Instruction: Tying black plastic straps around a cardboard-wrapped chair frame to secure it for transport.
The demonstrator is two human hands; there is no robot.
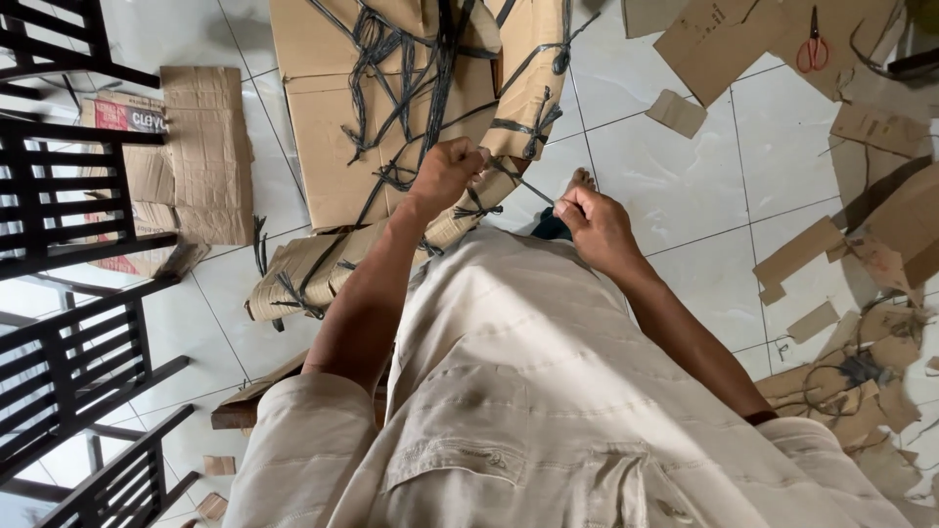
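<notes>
Stretching between both fists, a dark strap (516, 181) is held taut over a curved cardboard strip (391, 230) lying on the tiled floor (685, 176). The left hand (445, 171) is closed tight on the strap; the right hand (594, 223) is clenched on its other end. A strap-covered cardboard sheet (333, 137) lies beyond, red scissors (812, 44) well apart, dark chairs (68, 244) at the left.

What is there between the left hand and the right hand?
In the head view, a dark strap runs from the left hand to the right hand, above white floor tiles.
</notes>
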